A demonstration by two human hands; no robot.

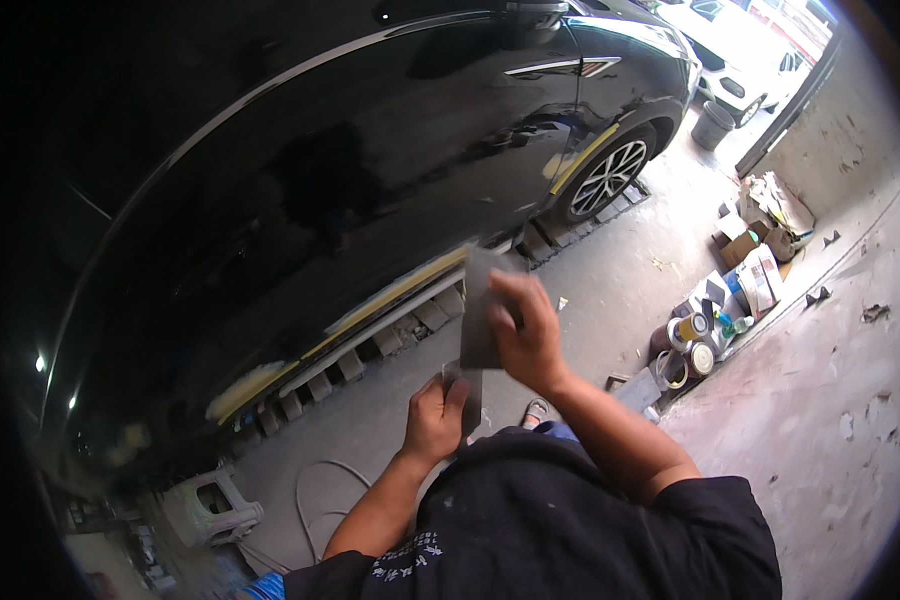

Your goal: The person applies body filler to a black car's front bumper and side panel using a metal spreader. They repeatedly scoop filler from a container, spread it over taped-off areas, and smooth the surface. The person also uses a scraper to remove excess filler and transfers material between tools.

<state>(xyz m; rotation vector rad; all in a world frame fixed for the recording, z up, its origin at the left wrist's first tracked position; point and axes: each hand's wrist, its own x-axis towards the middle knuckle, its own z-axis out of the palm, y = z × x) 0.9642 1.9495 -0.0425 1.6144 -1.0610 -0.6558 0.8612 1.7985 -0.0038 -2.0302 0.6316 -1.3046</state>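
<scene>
In my right hand (532, 335) is a flat dark grey rectangular sheet (479, 330), held upright in front of my chest; motion blurs the fingers. My left hand (432, 420), just below and to its left, closes its thumb over a narrower dark flat strip (472, 408). The strip's upper end meets the sheet's lower edge, and I cannot tell whether they are one piece. Beyond my hands stands a black car (370, 210), its lower sill carrying a yellowish band of filler or tape (410, 288). More yellow edges the front wheel arch (585, 160).
Right along the wall (820, 400) lie cans (692, 327), bottles, boxes and crumpled paper (785, 205). A grey bucket (712, 125) and a white car (735, 75) stand far right. A white plastic stool (210, 505) and a hose (303, 490) are at lower left.
</scene>
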